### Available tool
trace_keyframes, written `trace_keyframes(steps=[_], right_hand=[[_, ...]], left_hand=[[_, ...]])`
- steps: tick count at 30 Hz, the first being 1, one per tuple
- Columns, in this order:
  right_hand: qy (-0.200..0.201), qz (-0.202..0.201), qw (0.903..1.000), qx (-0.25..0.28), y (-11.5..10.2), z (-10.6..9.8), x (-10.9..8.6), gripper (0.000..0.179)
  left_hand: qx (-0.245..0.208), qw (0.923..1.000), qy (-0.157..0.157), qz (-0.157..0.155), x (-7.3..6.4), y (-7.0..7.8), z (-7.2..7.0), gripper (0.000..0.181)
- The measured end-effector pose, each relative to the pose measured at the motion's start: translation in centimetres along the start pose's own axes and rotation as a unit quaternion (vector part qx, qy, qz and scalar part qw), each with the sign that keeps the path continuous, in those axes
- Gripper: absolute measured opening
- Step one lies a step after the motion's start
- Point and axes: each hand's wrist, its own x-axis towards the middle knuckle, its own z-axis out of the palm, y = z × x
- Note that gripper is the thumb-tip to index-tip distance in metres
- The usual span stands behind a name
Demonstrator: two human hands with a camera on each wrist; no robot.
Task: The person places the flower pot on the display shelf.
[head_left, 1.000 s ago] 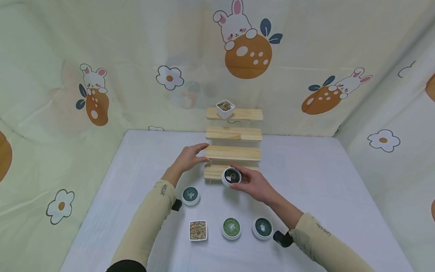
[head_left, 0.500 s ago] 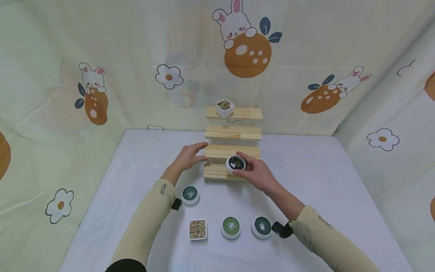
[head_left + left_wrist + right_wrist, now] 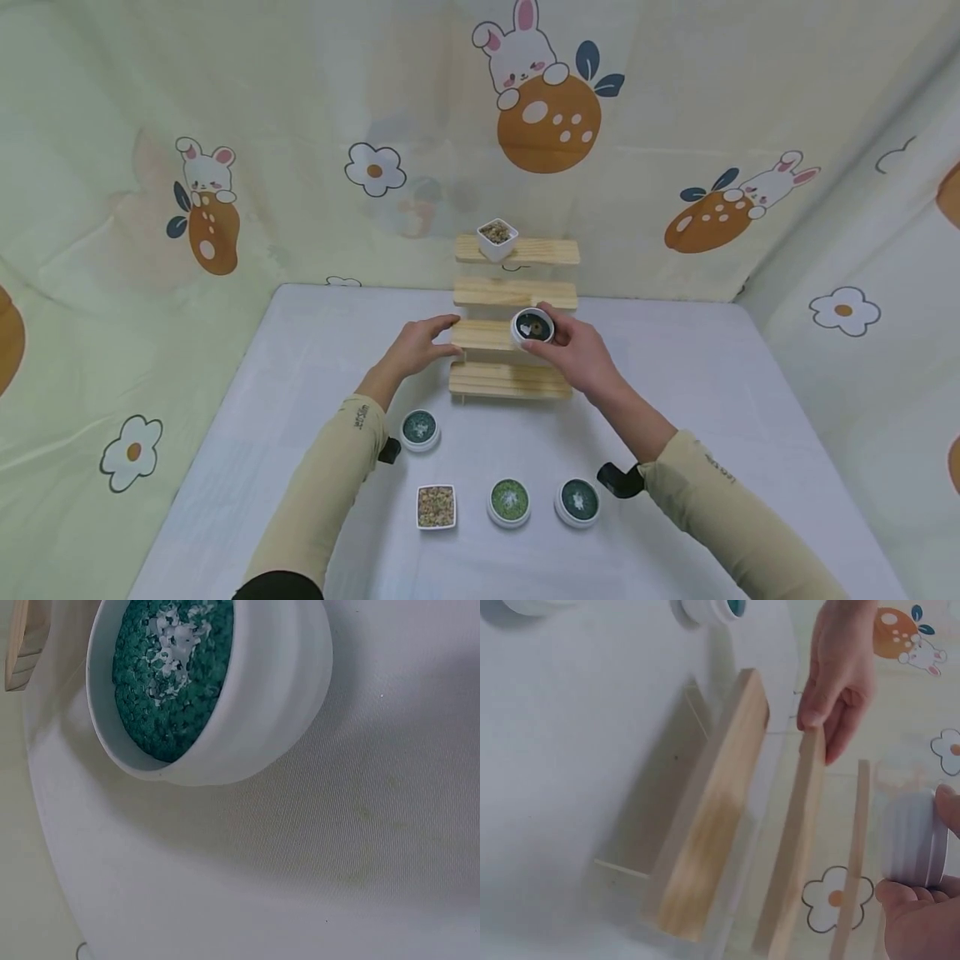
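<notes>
White rim (image 3: 515,323) up, clamped the pot (image 3: 532,327) in right hand's (image 3: 583,353) grip, presumably against spilling; pinched the wooden board (image 3: 486,335) with left hand (image 3: 412,348), probably for steadiness.

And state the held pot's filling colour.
Filling: dark, with white and brown patches; best in head view.

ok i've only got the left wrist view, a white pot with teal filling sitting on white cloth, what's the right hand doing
Observer: The right hand holds another round white pot, this one with dark filling.
Operator: and the other one
Observer: The left hand grips the left end of the third board from the top.
Operator: anything set up high
Observer: Yes, a square white pot stands on the top board.
</notes>
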Motion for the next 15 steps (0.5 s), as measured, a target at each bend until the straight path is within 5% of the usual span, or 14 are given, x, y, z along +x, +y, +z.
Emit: trace_keyframes(steps=[15], right_hand=[[0.056, -0.001, 0.9984, 0.008, -1.9, -2.9, 2.7, 0.075]], left_hand=[[0.005, 0.9999, 0.009, 0.010, -0.1, -0.1, 0.1, 0.066]])
